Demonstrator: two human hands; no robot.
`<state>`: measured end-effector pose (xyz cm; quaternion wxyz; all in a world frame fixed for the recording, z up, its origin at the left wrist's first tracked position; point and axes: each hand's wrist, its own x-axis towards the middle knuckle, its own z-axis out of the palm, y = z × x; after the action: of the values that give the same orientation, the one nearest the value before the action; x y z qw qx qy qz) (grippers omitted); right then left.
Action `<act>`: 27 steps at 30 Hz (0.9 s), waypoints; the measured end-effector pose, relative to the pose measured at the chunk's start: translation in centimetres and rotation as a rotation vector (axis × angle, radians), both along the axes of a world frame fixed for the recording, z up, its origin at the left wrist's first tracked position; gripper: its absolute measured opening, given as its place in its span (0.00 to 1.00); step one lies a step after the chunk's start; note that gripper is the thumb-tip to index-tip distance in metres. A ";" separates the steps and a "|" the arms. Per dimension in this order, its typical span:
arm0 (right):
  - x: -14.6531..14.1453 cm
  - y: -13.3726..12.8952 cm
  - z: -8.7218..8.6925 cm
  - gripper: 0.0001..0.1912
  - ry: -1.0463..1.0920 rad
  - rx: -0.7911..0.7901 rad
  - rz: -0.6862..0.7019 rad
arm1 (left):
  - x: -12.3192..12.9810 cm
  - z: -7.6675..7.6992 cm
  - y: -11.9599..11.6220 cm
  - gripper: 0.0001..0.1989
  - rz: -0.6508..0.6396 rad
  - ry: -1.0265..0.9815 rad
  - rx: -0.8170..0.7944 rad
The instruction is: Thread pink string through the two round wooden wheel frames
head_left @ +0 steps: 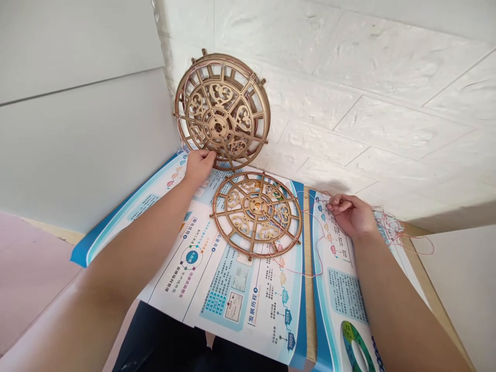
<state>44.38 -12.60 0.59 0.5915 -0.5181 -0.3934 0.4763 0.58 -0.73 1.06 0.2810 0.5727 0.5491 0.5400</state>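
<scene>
Against the white wall leans a stack of round, ornate golden-brown frames point(218, 125). My left hand point(199, 166) is closed at the lower edge of this stack, its thumb and fingers pinching the rim. A single matching round frame point(258, 206) lies flat on the printed sheets, with thin reddish wire running over it and off to the right. To the right of that frame, my right hand point(352, 213) is raised with curled fingers pressed together around the thin wire point(320, 227).
Blue and white printed sheets point(155, 279) cover the wooden table point(309, 310). A tangle of thin wire point(391, 227) sits beyond my right wrist. The white brick-patterned wall point(387, 124) rises behind, and a grey panel point(85, 150) stands on the left.
</scene>
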 end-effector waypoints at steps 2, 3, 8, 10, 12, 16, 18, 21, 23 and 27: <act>-0.2 0.0 0.2 0.20 0.013 0.002 -0.006 | 0.1 0.1 -0.1 0.21 0.004 0.002 0.005; -0.2 0.0 0.4 0.20 0.017 0.000 -0.009 | 0.1 0.2 -0.2 0.20 0.006 0.004 0.004; -0.4 -0.1 0.9 0.20 0.007 -0.014 -0.005 | 0.2 0.1 -0.1 0.19 0.004 0.000 -0.008; -0.5 -0.1 1.0 0.21 0.014 -0.011 -0.004 | 0.2 0.0 0.0 0.19 0.005 0.003 -0.007; -0.6 -0.2 1.0 0.20 0.024 -0.005 -0.008 | 0.2 0.0 0.1 0.19 0.005 0.011 -0.009; -0.8 -0.3 1.2 0.17 0.044 -0.021 0.007 | 0.2 0.1 -0.1 0.19 0.003 0.011 -0.023; -0.9 -0.4 1.3 0.15 0.059 -0.027 0.012 | 0.2 0.2 -0.2 0.18 -0.009 0.006 -0.025; -1.1 -0.4 1.5 0.13 0.072 -0.022 0.004 | 0.2 0.4 -0.3 0.16 -0.043 -0.022 0.000; -1.2 -0.5 1.5 0.12 0.072 -0.024 0.000 | 0.3 0.4 -0.3 0.11 -0.069 -0.052 0.033; -1.3 -0.5 1.7 0.11 0.077 -0.022 0.007 | 0.4 0.2 -0.1 0.02 -0.088 -0.132 0.035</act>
<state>43.11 -13.14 2.32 0.5988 -0.5045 -0.3670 0.5022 0.99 -0.85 1.23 0.3302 0.5643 0.4942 0.5731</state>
